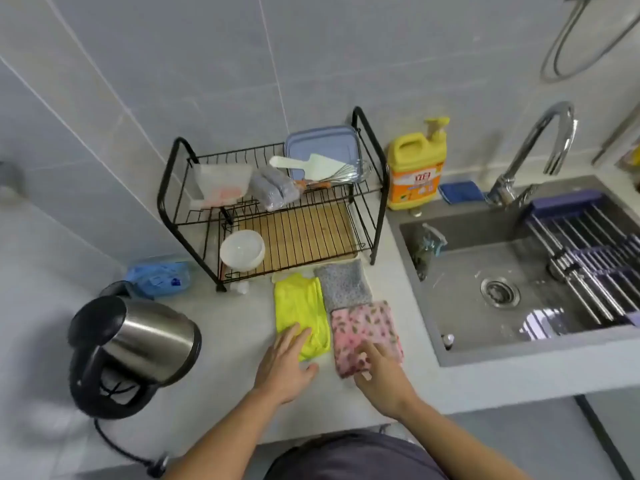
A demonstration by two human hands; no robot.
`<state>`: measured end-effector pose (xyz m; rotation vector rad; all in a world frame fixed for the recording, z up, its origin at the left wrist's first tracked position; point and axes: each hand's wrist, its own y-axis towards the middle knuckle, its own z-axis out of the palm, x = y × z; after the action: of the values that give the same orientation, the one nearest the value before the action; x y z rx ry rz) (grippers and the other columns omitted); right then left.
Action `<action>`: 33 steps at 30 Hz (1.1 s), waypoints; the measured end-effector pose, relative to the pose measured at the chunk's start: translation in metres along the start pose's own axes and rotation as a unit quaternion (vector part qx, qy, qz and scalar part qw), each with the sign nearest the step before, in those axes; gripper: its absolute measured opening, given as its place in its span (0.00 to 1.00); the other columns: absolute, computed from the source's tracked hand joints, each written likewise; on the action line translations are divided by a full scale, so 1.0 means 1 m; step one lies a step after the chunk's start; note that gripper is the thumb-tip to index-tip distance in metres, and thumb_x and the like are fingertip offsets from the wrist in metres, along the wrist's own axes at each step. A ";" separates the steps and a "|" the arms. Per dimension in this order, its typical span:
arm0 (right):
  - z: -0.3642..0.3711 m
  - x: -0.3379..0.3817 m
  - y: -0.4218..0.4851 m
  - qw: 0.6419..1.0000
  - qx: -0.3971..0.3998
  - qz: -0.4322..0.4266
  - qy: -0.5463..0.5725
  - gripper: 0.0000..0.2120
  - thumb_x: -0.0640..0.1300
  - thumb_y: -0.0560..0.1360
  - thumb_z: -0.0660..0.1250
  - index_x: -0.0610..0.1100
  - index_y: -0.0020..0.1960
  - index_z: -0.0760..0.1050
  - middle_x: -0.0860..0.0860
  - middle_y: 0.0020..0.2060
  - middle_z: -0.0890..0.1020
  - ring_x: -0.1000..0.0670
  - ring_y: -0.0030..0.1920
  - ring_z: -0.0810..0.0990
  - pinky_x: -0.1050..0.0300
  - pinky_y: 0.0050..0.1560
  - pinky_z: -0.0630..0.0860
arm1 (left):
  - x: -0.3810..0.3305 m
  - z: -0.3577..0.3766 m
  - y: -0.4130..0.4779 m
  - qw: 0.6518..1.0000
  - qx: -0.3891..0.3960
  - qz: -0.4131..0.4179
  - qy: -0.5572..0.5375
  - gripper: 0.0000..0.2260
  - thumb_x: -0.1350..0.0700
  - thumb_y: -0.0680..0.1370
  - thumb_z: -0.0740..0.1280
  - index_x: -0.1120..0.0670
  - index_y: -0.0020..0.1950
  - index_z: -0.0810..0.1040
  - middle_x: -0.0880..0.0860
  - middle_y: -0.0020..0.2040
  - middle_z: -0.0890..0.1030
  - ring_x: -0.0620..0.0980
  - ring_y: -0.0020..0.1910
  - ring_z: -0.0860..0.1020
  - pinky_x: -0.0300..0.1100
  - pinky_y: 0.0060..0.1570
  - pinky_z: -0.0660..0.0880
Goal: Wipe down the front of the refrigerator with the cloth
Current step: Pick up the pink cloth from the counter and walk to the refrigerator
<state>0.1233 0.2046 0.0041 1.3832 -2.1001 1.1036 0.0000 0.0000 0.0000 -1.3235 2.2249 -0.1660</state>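
Steel shows first at your 9 o'clock: the kettle (133, 344) sits on its black base on the pale counter (225, 327), with a blue packet (160, 276) just behind it. At 11 o'clock stands the black wire rack (273, 209), a white bowl (242, 250) on its lower shelf and a blue lid (322, 147) leaning on the upper one. Three folded cloths lie together at 12 o'clock, just in front of the rack: the yellow cloth (300, 311), the grey cloth (343, 285) beyond it, and the pink cloth (367, 336) touching both. Your left hand (285, 367) lies flat with its fingers spread and released, fingertips resting on the near end of the yellow cloth. Your right hand (382, 377) is on the near corner of the pink cloth, fingers curled onto its edge; you cannot tell whether they grip it yet. A yellow soap jug (415, 171) stands at 1 o'clock, beside the sink (519, 271) and its tap (540, 150) at 2 o'clock.
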 end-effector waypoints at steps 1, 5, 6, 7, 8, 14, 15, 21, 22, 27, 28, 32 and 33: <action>0.007 0.001 0.006 1.000 -0.009 -0.004 -0.016 0.22 0.42 0.78 0.70 0.45 0.71 0.72 0.47 0.68 0.72 0.45 0.64 0.78 0.59 0.58 0.71 | 0.004 -0.002 0.005 0.999 0.020 0.023 0.011 0.37 0.39 0.80 0.67 0.42 0.85 0.53 0.45 0.86 0.47 0.49 0.85 0.47 0.43 0.81 0.48; 0.024 0.011 0.015 0.995 -0.019 0.018 -0.092 0.32 0.48 0.77 0.73 0.46 0.79 0.66 0.49 0.75 0.66 0.44 0.74 0.68 0.52 0.70 0.69 | 0.017 -0.003 0.023 0.992 0.085 0.068 0.071 0.42 0.38 0.79 0.69 0.43 0.86 0.47 0.45 0.85 0.37 0.48 0.84 0.36 0.45 0.82 0.42; 0.031 0.012 0.018 0.994 -0.022 0.032 -0.106 0.35 0.51 0.77 0.74 0.47 0.80 0.65 0.50 0.76 0.65 0.44 0.75 0.66 0.52 0.72 0.67 | 0.021 0.000 0.025 0.990 0.093 0.075 0.077 0.43 0.37 0.79 0.69 0.44 0.86 0.47 0.45 0.85 0.36 0.49 0.84 0.35 0.46 0.83 0.42; 0.037 0.014 0.020 0.992 -0.033 0.047 -0.114 0.36 0.53 0.76 0.75 0.46 0.80 0.65 0.49 0.76 0.66 0.43 0.75 0.65 0.51 0.72 0.67 | 0.024 0.003 0.028 0.989 0.096 0.082 0.077 0.43 0.37 0.79 0.69 0.44 0.86 0.48 0.46 0.85 0.36 0.50 0.84 0.34 0.47 0.83 0.42; 0.042 0.014 0.022 0.989 -0.051 0.053 -0.125 0.37 0.55 0.74 0.77 0.45 0.78 0.68 0.48 0.74 0.69 0.42 0.74 0.67 0.49 0.71 0.69 | 0.027 0.006 0.031 0.989 0.092 0.087 0.076 0.43 0.37 0.79 0.69 0.45 0.86 0.48 0.47 0.85 0.37 0.51 0.84 0.35 0.48 0.83 0.42; 0.071 0.014 0.035 0.964 -0.182 0.061 -0.185 0.24 0.30 0.57 0.81 0.40 0.52 0.83 0.44 0.48 0.81 0.38 0.46 0.81 0.47 0.41 0.82 | 0.043 0.017 0.036 0.986 0.065 0.131 0.081 0.43 0.34 0.78 0.67 0.44 0.85 0.47 0.49 0.86 0.40 0.53 0.84 0.36 0.51 0.83 0.44; 0.069 0.017 0.035 0.961 -0.196 0.061 -0.187 0.22 0.27 0.58 0.78 0.39 0.50 0.83 0.44 0.46 0.81 0.38 0.46 0.81 0.47 0.40 0.82 | 0.045 0.017 0.036 0.985 0.065 0.138 0.082 0.43 0.33 0.78 0.67 0.44 0.85 0.47 0.49 0.86 0.40 0.52 0.84 0.36 0.52 0.83 0.45; 0.051 0.036 0.032 0.956 -0.211 0.189 -0.074 0.11 0.31 0.76 0.59 0.40 0.56 0.72 0.42 0.55 0.78 0.40 0.58 0.74 0.47 0.48 0.71 | 0.041 0.008 0.038 0.984 0.088 0.135 0.076 0.40 0.40 0.79 0.68 0.43 0.85 0.50 0.49 0.86 0.41 0.52 0.84 0.38 0.51 0.80 0.45; 0.049 0.036 0.029 0.952 -0.228 0.200 -0.042 0.09 0.31 0.76 0.58 0.40 0.54 0.69 0.42 0.54 0.77 0.40 0.57 0.73 0.48 0.46 0.68 | 0.039 0.007 0.039 0.985 0.086 0.135 0.071 0.39 0.43 0.79 0.69 0.44 0.85 0.52 0.50 0.86 0.43 0.53 0.84 0.40 0.51 0.80 0.46; 0.039 0.037 -0.009 0.871 -0.404 0.223 0.166 0.05 0.37 0.84 0.57 0.43 0.50 0.68 0.47 0.47 0.76 0.42 0.50 0.73 0.51 0.46 0.62 | 0.032 0.005 0.041 0.991 0.023 0.128 0.012 0.27 0.54 0.77 0.72 0.50 0.76 0.73 0.51 0.82 0.64 0.58 0.81 0.59 0.53 0.79 0.54; 0.034 0.036 -0.021 0.852 -0.430 0.229 0.193 0.05 0.38 0.84 0.56 0.44 0.51 0.69 0.47 0.48 0.77 0.43 0.50 0.74 0.52 0.47 0.64 | 0.029 0.007 0.041 0.991 0.002 0.137 -0.002 0.24 0.57 0.76 0.73 0.51 0.73 0.77 0.52 0.80 0.69 0.59 0.78 0.65 0.54 0.78 0.58; 0.020 0.030 -0.066 0.808 -0.477 0.249 0.239 0.05 0.45 0.86 0.54 0.50 0.54 0.69 0.50 0.46 0.80 0.44 0.45 0.78 0.51 0.42 0.71 | 0.001 0.010 0.038 0.978 -0.009 0.184 -0.093 0.20 0.66 0.74 0.72 0.56 0.66 0.81 0.54 0.69 0.78 0.58 0.69 0.75 0.47 0.72 0.66; 0.017 0.026 -0.078 0.800 -0.487 0.255 0.241 0.06 0.46 0.86 0.54 0.52 0.54 0.68 0.52 0.45 0.80 0.45 0.43 0.79 0.52 0.39 0.71 | -0.012 0.011 0.036 0.975 0.004 0.193 -0.113 0.19 0.67 0.75 0.71 0.57 0.65 0.81 0.54 0.66 0.80 0.56 0.67 0.76 0.43 0.69 0.67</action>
<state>0.1839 0.1604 0.0421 0.0328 -2.1257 0.2904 -0.0181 0.0296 -0.0175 -0.8340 2.2277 0.1135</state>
